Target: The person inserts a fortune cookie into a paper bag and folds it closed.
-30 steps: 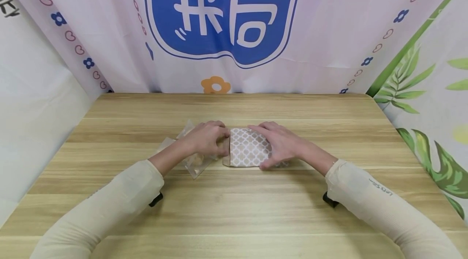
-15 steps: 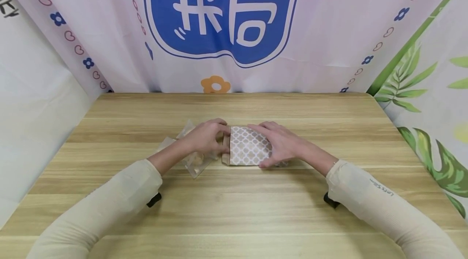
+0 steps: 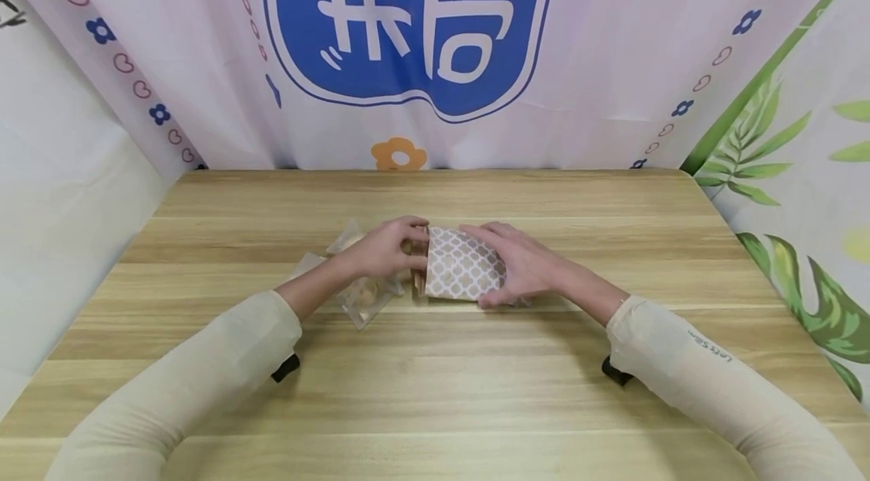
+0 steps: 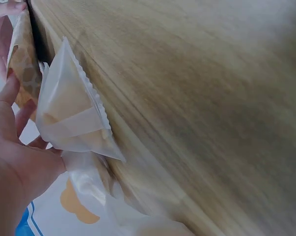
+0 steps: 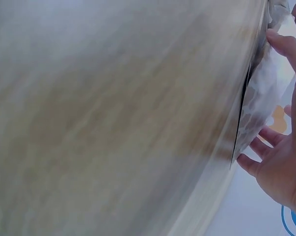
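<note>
A paper bag [image 3: 458, 266] with a tan and white lattice pattern lies on the table between both hands, its open end to the left. My left hand [image 3: 387, 248] holds that end, thumb and fingers at its edges. Gripping the bag across its width from the right is my right hand [image 3: 530, 263], thumb on the near edge and fingers on the far one. Beneath and beside the left wrist are clear packets [image 3: 367, 301] with pale brown contents. One such packet [image 4: 74, 110] shows close to the left fingers in the left wrist view, partly in front of them.
The wooden table [image 3: 435, 390] runs back to a printed curtain [image 3: 598, 73] with a blue sign. A leaf-patterned cloth [image 3: 802, 239] hangs at the right. Black straps [image 3: 285, 368] show below the sleeve ends.
The bag's left end has risen and spread wider, its top face now bulging. The left fingers have shifted slightly up with it; the right hand keeps its place. The packets stay put.
</note>
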The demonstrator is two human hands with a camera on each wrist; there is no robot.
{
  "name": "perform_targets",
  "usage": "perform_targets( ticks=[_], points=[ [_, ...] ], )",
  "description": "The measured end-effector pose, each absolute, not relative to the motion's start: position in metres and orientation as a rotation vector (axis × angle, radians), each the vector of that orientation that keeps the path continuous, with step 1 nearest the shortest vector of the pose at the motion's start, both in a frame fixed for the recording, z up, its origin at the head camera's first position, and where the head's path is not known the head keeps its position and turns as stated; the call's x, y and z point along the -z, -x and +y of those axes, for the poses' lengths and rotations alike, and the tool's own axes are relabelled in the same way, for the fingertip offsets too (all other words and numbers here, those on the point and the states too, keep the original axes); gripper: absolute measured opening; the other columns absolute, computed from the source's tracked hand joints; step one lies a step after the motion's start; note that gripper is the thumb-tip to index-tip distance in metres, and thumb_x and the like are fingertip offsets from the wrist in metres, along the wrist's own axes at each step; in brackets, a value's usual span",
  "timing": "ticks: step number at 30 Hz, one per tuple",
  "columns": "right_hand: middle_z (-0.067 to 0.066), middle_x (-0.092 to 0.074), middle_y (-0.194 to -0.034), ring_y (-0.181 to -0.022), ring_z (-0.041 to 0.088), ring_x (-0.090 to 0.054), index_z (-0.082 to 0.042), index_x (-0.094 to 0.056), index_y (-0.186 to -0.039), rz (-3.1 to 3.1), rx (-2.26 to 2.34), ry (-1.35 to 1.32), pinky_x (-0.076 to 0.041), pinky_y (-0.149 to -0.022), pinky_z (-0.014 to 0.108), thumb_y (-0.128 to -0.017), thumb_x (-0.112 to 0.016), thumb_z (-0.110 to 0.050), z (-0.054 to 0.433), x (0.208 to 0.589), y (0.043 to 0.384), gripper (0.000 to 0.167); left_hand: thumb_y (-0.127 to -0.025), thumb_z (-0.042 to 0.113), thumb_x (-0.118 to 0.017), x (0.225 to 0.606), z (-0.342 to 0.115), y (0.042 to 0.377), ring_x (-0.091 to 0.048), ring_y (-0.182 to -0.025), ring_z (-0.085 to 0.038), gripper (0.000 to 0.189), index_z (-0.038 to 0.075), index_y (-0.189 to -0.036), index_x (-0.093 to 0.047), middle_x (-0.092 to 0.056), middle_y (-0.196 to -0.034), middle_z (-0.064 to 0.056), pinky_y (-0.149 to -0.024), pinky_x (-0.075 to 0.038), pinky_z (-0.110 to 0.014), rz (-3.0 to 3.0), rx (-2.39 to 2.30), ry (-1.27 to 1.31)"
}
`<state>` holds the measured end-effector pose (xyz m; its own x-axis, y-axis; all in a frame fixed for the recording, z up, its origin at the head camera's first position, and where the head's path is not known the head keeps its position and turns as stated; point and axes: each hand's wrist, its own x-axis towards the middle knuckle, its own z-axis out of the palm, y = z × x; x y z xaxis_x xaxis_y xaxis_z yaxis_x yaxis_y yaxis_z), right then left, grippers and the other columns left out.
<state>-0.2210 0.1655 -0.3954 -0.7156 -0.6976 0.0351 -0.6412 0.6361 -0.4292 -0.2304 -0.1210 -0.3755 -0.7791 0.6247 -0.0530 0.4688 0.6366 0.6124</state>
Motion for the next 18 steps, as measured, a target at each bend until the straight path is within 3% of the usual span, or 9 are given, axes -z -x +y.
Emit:
perform_targets(
  ticks=[7, 18],
  points=[
    [0.019, -0.045, -0.153, -0.137, 0.038, -0.047, -0.015, -0.028, -0.164, 2.708, 0.707, 1.132, -0.042, -0.112, 0.06, -0.066, -0.091, -0.052, 0.1642, 0.3942, 0.2203, 0.122, -0.092, 0.021, -0.081, 0.3756, -0.1244, 0.229, -0.031, -0.15, -0.045, 0.069, -0.005, -0.149, -0.05, -0.035, -0.163, -0.024, -0.121, -0.031, -0.056, 2.584, -0.94, -0.831],
    [0.018, -0.042, -0.155, -0.138, 0.036, -0.046, -0.018, -0.027, -0.165, 2.679, 0.799, 1.127, -0.043, -0.111, 0.061, -0.066, -0.091, -0.05, 0.1665, 0.3953, 0.2202, 0.122, -0.083, 0.013, -0.089, 0.3789, -0.1263, 0.2292, -0.033, -0.149, -0.047, 0.088, -0.008, -0.153, -0.04, -0.036, -0.16, -0.03, -0.122, -0.028, -0.058, 2.528, -1.093, -0.945]
  ],
)
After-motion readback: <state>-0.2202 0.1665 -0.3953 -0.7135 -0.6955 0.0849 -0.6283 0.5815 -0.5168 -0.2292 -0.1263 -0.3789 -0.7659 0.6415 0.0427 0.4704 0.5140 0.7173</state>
